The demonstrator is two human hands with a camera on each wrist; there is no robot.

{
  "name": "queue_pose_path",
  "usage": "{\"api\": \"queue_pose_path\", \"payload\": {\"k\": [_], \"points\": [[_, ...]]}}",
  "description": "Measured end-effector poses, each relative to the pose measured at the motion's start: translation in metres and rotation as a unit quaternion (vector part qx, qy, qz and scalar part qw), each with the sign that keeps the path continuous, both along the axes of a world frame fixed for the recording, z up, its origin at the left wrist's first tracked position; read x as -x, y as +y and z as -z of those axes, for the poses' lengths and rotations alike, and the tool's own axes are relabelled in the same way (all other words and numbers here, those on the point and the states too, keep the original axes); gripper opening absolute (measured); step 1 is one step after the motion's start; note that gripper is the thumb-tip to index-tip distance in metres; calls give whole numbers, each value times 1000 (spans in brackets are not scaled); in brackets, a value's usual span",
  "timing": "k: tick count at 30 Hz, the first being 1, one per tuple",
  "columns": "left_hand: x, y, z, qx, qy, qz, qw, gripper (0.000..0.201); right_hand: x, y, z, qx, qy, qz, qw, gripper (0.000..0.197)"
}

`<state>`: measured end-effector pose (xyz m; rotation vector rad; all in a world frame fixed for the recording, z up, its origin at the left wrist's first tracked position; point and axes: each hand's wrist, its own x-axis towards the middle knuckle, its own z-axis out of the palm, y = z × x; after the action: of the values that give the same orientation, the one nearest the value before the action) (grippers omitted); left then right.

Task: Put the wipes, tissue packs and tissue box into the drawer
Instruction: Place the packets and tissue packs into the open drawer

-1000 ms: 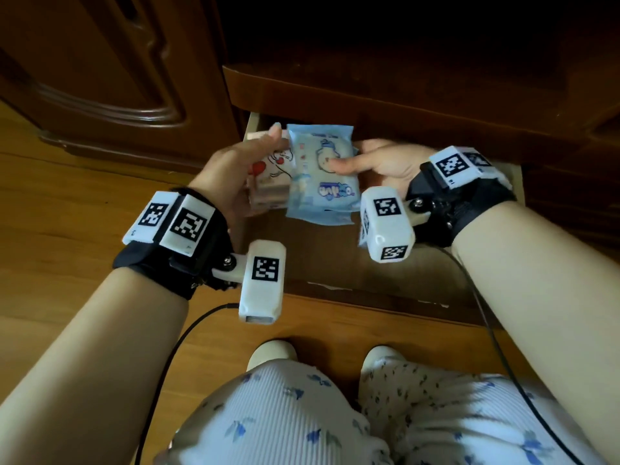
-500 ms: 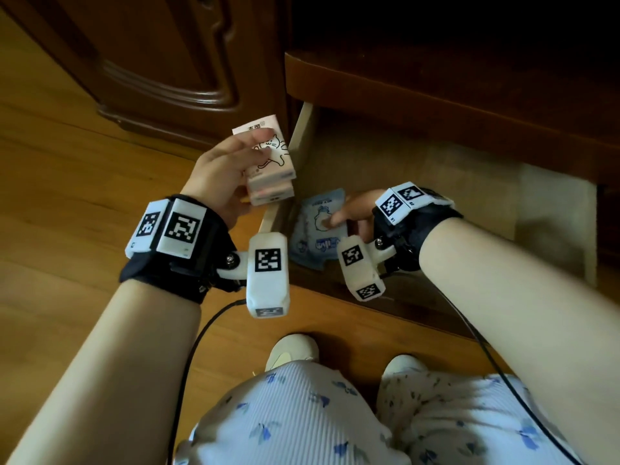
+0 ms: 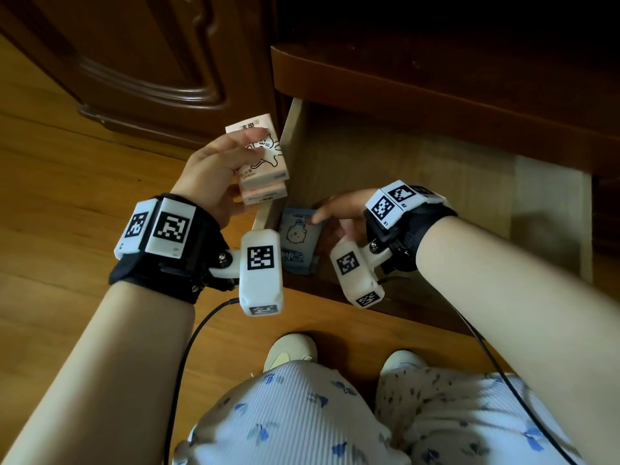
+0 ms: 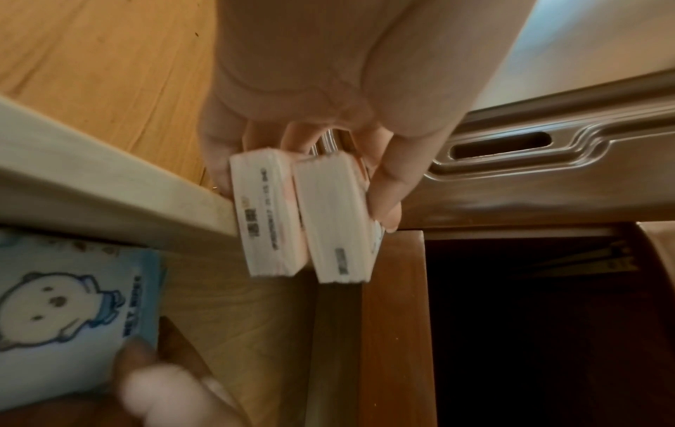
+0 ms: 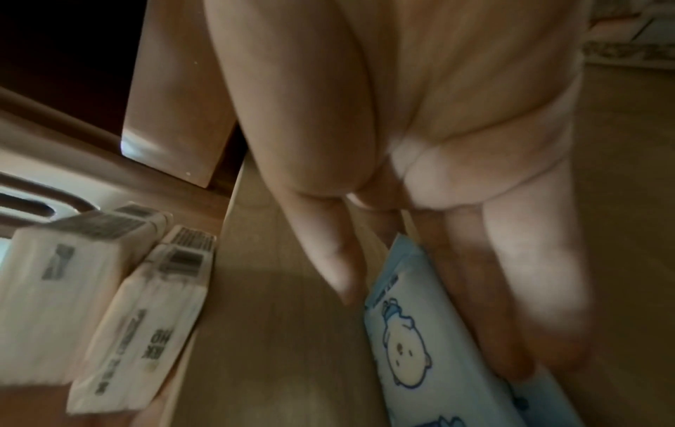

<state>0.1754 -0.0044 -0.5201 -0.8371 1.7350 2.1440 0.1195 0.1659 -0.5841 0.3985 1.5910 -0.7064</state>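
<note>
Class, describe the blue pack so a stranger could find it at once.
Start at the open wooden drawer. In its near left corner the right hand holds the wipes pack. It is blue with a cartoon bear, unlike the pink tissue packs.

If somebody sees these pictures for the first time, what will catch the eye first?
First, the left hand gripping two stacked tissue packs over the left wall of the open drawer. Next, the blue wipes pack in the drawer's near-left corner, held by the right hand.
</note>
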Motion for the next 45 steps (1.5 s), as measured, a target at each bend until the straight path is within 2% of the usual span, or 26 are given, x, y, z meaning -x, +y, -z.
{"api": "queue_pose_path", "payload": {"k": [2, 5, 6, 7, 9, 10, 12, 14, 16, 17, 19, 21, 24, 26, 27, 29, 30, 31, 33, 35, 37, 40, 45], "points": [[0, 0, 0, -4, 0, 1, 1000, 20, 3, 1, 3, -13, 30, 3, 999, 47], [0, 0, -1, -8, 0, -3, 1000, 21, 4, 2, 5, -48, 76, 13, 996, 42], [0, 0, -1, -9, 0, -5, 1000, 21, 4, 1, 7, -47, 73, 19, 996, 47], [-1, 0, -1, -9, 2, -8, 1000, 21, 5, 1, 8, -42, 63, 8, 997, 59], [-2, 1, -1, -12, 6, -15, 1000, 22, 12, 4, 30, -34, 37, -27, 998, 99], [-2, 1, -1, -14, 9, -17, 1000, 23, 18, 7, 48, -29, 23, -46, 998, 105], [-3, 2, -2, -15, 16, -20, 1000, 23, 17, 6, 48, -21, 28, -61, 998, 87], [-3, 4, -4, -10, 29, -23, 999, 23, 9, 3, 19, -17, 50, -41, 998, 69], [-3, 7, -7, -1, 54, -21, 998, 24, 12, 5, 1, -6, 89, -13, 996, 64], [-3, 9, -10, 0, 64, -13, 998, 24, 15, 7, -10, 4, 135, 2, 991, 64], [-1, 15, -17, -11, 78, 7, 997, 29, 21, 15, -35, 91, 196, 72, 974, 51], [3, 23, -22, -22, 91, 27, 995, 43, 21, 24, -62, 212, 182, 152, 948, 34], [7, 41, -26, -13, 101, 67, 993, 76, 18, 31, -85, 298, 183, 157, 924, 27], [8, 51, -23, -9, 93, 93, 991, 101, 16, 31, -86, 275, 228, 124, 926, 14], [8, 54, -21, -9, 78, 102, 992, 111, 16, 32, -85, 256, 248, 114, 927, 15], [7, 59, -19, 0, 42, 119, 992, 116, 16, 36, -78, 230, 258, 113, 931, 21], [6, 60, -19, 7, 27, 126, 992, 108, 16, 39, -74, 223, 250, 118, 935, 20], [5, 60, -18, 19, 21, 124, 992, 92, 17, 42, -69, 213, 235, 125, 940, 18], [4, 59, -15, 66, 43, 82, 994, 50, 16, 47, -61, 184, 195, 133, 954, 23], [2, 53, -12, 100, 91, 15, 991, 37, 13, 50, -50, 130, 151, 116, 973, 32], [2, 46, -6, 116, 116, -24, 986, 39, 8, 49, -42, 61, 119, 64, 989, 38], [0, 42, 1, 131, 80, -33, 988, 49, 3, 47, -29, -2, 97, -17, 995, 64], [-4, 41, 9, 102, 30, -26, 994, 66, 2, 41, -23, -28, 118, -74, 990, 48]]}}
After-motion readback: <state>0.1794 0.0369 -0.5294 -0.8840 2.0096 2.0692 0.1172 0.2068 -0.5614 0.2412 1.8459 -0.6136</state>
